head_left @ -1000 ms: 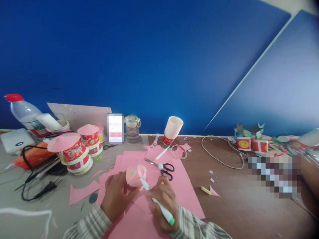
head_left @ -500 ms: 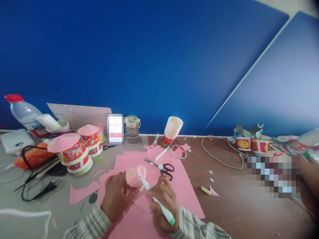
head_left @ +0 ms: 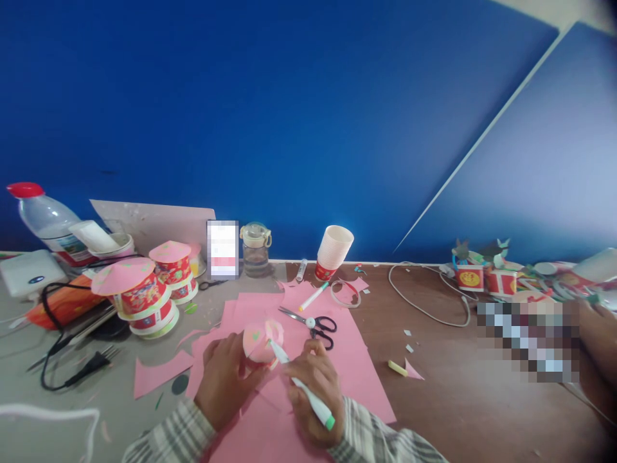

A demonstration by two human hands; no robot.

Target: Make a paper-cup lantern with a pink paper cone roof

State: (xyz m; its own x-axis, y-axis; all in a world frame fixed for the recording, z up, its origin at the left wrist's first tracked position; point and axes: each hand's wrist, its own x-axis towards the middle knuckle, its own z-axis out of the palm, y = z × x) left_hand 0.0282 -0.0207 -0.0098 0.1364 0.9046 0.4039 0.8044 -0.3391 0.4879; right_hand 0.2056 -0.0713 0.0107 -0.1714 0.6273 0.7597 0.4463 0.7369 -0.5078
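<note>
A small paper cup capped with a pink paper cone [head_left: 261, 342] is gripped by the left hand [head_left: 225, 381], fingers closed around its side, while a white marker with a green end [head_left: 303, 388] is clamped in the right hand [head_left: 315, 393], its tip touching the cone just ahead of the knuckles. The cone looks thin and lightly creased, with small green marks — too much tip pressure could probably dent it or smear ink. The scissors [head_left: 312, 323] just beyond the right hand could be nudged.

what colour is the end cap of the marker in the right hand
Green, on a white marker; head view shows it.
</note>
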